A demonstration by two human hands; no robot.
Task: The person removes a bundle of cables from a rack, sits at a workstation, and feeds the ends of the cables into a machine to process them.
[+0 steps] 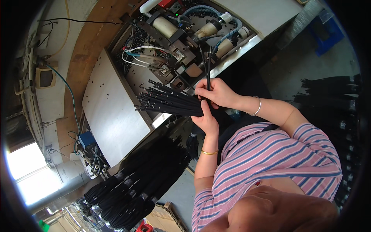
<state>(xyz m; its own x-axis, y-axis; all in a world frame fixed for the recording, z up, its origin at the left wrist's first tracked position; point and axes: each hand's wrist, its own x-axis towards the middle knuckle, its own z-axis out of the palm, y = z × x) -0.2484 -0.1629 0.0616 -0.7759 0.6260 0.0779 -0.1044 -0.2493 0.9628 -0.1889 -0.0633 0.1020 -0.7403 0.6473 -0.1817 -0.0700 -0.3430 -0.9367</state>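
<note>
A thick bundle of black cords (170,101) with pale-tipped ends fans out to the left, and my left hand (206,120) is closed around its near end. Close beside it, my right hand (218,92) pinches a few black cords (208,67) that stand up toward the machine. The two hands almost touch, and the cords between them are partly hidden by the fingers. Just beyond them is the bench machine (185,50), with metal cylinders, blocks, blue hoses and white wires. The upper ends of the few cords lie near its front edge.
Small black scraps litter the machine bed. A white board (114,112) lies left of it, and a pale tabletop (251,13) extends beyond. Large tied bundles of black cords (131,185) hang at lower left; more cord bundles (328,91) lie at far right near a blue stool (328,33).
</note>
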